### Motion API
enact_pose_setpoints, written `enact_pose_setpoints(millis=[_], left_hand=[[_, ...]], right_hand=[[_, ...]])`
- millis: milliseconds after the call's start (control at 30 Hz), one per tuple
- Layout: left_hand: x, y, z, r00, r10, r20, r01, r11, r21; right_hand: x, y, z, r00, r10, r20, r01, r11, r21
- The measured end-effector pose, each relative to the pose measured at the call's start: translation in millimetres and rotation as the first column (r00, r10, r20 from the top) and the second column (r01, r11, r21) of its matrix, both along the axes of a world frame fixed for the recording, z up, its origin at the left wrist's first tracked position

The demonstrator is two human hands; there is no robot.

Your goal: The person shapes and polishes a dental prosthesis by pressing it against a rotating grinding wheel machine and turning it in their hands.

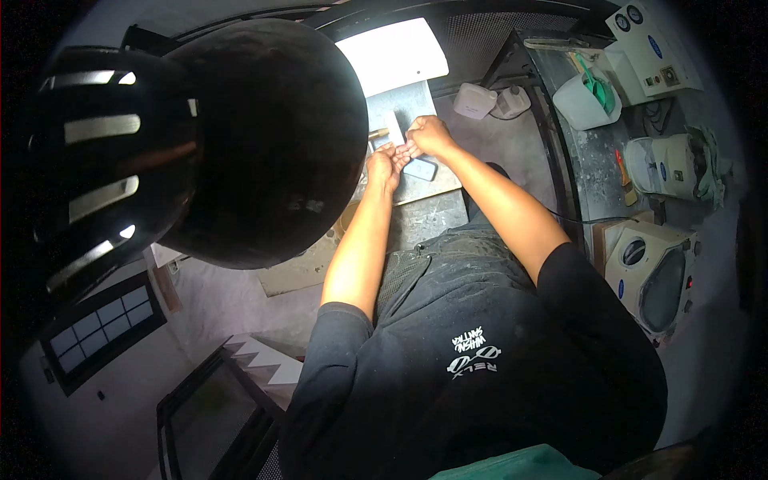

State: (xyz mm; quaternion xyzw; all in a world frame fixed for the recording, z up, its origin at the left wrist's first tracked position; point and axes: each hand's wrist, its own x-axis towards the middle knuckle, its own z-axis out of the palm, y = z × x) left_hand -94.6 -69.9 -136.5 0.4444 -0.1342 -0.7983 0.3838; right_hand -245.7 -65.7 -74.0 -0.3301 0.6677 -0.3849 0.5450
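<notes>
Over a grey metal worktop (436,184), my left hand (384,166) and my right hand (430,136) come together, fingertips nearly touching. Both are closed in a pinch; whatever small thing lies between the fingers is too small to make out. Just beyond them stands a white upright block (393,128). A thin, tan-handled tool (378,134) lies to its left, partly cut off by the lamp. Below my right hand, on the worktop, is a small blue-grey rounded box (421,169).
A big black lamp shade (264,144) fills the upper left. A bright white panel (396,56) is behind the worktop. Plastic jugs (475,101) stand beyond it. A side bench on the right holds a white tub (588,104), a bag (668,166) and a cream machine (652,276).
</notes>
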Motion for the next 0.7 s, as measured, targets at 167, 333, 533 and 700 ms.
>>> enact_pose_setpoints(millis=[167,333,533,700], left_hand=[[9,-14,7,0.997,-0.045,0.062,0.045,0.999,0.014],[10,-22,5,0.977,-0.079,0.198,0.077,0.997,0.016],[8,-16,0,0.994,-0.085,0.062,0.081,0.995,0.057],[5,-13,-4,0.998,-0.046,0.041,0.042,0.996,0.082]], right_hand=[[5,-16,-1,0.985,-0.098,0.141,0.075,0.984,0.163],[4,-10,-7,0.932,-0.203,0.301,0.134,0.963,0.233],[-3,-10,0,0.964,-0.115,0.239,0.064,0.976,0.210],[-4,-11,4,0.954,-0.148,0.262,0.083,0.967,0.241]])
